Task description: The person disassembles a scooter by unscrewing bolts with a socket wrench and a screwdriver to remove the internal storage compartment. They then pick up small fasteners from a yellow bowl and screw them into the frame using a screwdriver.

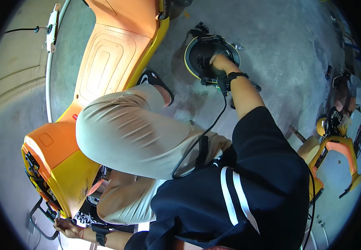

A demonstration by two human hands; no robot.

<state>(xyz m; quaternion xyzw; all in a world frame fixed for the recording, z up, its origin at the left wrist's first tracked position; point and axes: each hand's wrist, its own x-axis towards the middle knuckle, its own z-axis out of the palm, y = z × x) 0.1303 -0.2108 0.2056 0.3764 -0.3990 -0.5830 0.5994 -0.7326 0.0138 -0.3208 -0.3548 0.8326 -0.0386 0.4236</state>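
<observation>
Orange scooter (113, 62) alongside, bowl (193, 56) apparently being searched

The scooter is filling much of the left side, its flat deck running up past the person's bent leg (134, 139). On the grey floor (280, 54), beyond the black sandal (148, 78), the yellow-rimmed bowl is sitting open side up, looking like an upturned helmet. The right hand (221, 62) is resting inside it, fingers down beside dark pieces (203, 61); whether they are pinching one, I cannot tell. The left hand (68, 228) is resting at the scooter's near end, its fingers seeming bent, their grip not showing clearly. The step in hand seems to be picking out a piece; the next move is probably calling for a narrow pinch and a lift clear of the rim.
</observation>
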